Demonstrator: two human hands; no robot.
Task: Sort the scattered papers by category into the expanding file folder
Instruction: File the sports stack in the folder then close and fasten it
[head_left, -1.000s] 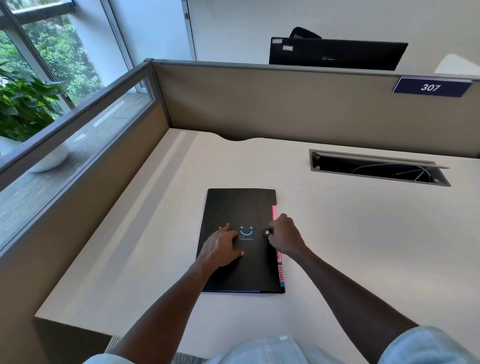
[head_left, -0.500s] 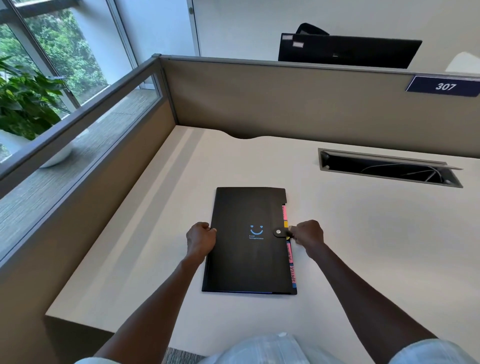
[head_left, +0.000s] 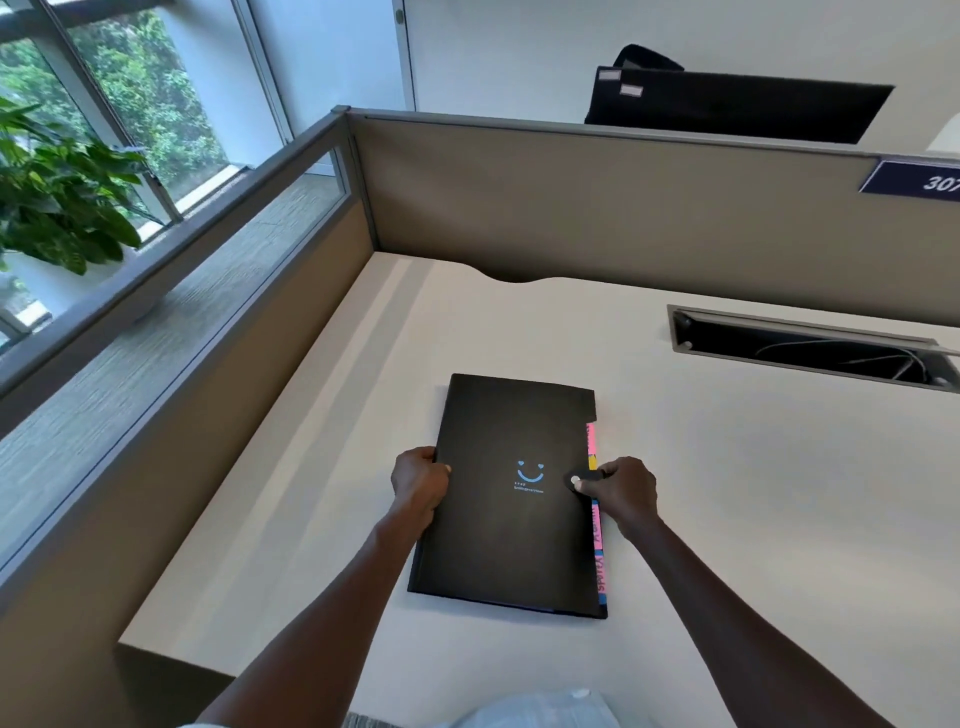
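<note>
A black expanding file folder (head_left: 511, 545) with a blue smile mark lies flat and closed on the cream desk (head_left: 753, 519). Pink, yellow and blue index tabs (head_left: 597, 525) stick out along its right edge. My left hand (head_left: 418, 483) grips the folder's left edge, fingers curled round it. My right hand (head_left: 621, 491) pinches the snap-button strap (head_left: 584, 479) at the middle of the right edge. No loose papers are in view.
Beige cubicle partitions (head_left: 597, 208) wall the desk at the back and left. A recessed cable tray (head_left: 810, 348) with wires opens in the desk at the right. A black monitor back (head_left: 737, 101) rises behind the partition. A potted plant (head_left: 57, 192) stands beyond the left glass.
My left hand slid from the cover's middle to the folder's left edge and gripped it. My right hand stays at the snap strap on the right edge. The view has tilted and shifted.
</note>
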